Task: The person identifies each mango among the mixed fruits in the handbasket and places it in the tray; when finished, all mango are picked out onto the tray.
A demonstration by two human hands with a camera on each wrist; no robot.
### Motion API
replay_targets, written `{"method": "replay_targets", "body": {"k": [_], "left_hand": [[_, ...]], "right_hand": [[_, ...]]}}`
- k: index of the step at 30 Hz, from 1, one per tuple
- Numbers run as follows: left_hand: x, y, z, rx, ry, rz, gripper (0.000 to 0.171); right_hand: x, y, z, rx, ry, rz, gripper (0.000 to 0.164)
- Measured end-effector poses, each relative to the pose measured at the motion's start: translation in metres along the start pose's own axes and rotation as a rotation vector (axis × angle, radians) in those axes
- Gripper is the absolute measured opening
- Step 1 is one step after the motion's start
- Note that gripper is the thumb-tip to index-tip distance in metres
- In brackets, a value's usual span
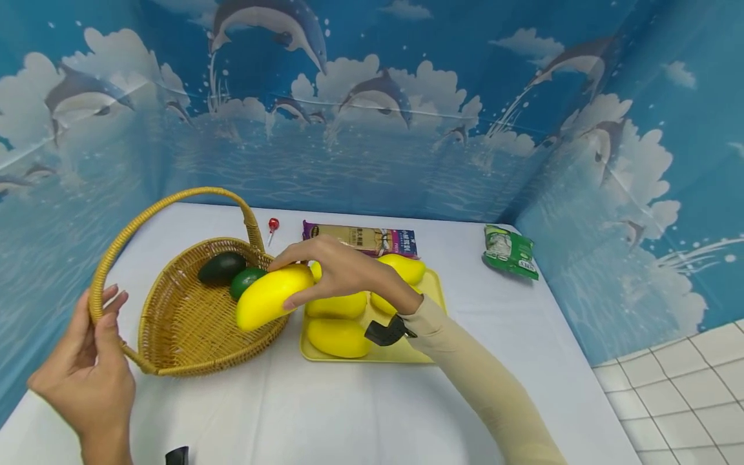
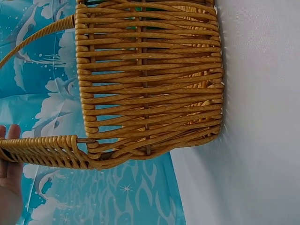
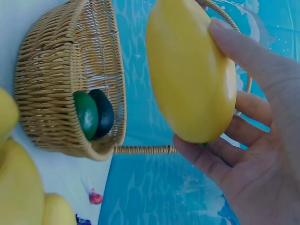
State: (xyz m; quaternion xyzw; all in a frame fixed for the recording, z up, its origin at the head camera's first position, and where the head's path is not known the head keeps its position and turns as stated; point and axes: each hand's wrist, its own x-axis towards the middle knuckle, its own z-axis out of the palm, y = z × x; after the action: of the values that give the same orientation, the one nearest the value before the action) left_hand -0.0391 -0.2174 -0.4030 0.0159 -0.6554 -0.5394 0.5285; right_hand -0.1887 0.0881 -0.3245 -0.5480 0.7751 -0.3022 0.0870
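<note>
My right hand (image 1: 334, 265) grips a yellow mango (image 1: 270, 300) and holds it over the right rim of the wicker basket (image 1: 188, 332). Thumb and fingers lie on opposite sides of the mango (image 3: 190, 70) in the right wrist view. My left hand (image 1: 95, 368) holds the basket's tall handle (image 1: 148, 212) at its left side. Inside the basket lie a dark avocado-like fruit (image 1: 221, 268) and a green fruit (image 1: 243, 281). The left wrist view shows the basket's woven side (image 2: 150, 84) and part of the left hand (image 2: 9, 192).
Several more mangoes (image 1: 340, 338) lie on a yellow tray (image 1: 401, 354) right of the basket. Behind are a red lollipop (image 1: 274, 225) and a pasta packet (image 1: 363, 237). A green snack bag (image 1: 509, 252) lies at the far right, near the dolphin-print curtain (image 1: 372, 155).
</note>
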Motion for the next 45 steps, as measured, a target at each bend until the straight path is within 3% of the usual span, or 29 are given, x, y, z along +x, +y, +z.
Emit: {"method": "replay_targets", "body": {"k": [3,10,19,31,39,45], "left_hand": [[0.001,-0.003,-0.001,0.011,-0.001,0.003,0.034],[0.002,0.007,0.006,-0.033,0.006,-0.003,0.033],[-0.001,-0.003,-0.005,0.002,-0.004,-0.003,0.034],[-0.001,-0.005,-0.003,-0.017,-0.006,-0.003,0.033],[0.000,-0.005,-0.004,0.064,-0.024,-0.012,0.035],[0.000,-0.005,-0.004,0.072,-0.025,-0.011,0.034]], "right_hand": [[-0.014,0.002,0.002,-0.003,0.055,0.017,0.055],[-0.055,0.003,0.004,0.026,0.194,0.076,0.057],[-0.104,0.007,0.015,0.016,0.291,0.165,0.059],[-0.172,0.009,0.032,0.024,0.447,0.310,0.057],[-0.206,0.017,0.051,-0.053,0.532,0.431,0.057],[-0.224,0.025,0.068,-0.080,0.580,0.506,0.058]]}}
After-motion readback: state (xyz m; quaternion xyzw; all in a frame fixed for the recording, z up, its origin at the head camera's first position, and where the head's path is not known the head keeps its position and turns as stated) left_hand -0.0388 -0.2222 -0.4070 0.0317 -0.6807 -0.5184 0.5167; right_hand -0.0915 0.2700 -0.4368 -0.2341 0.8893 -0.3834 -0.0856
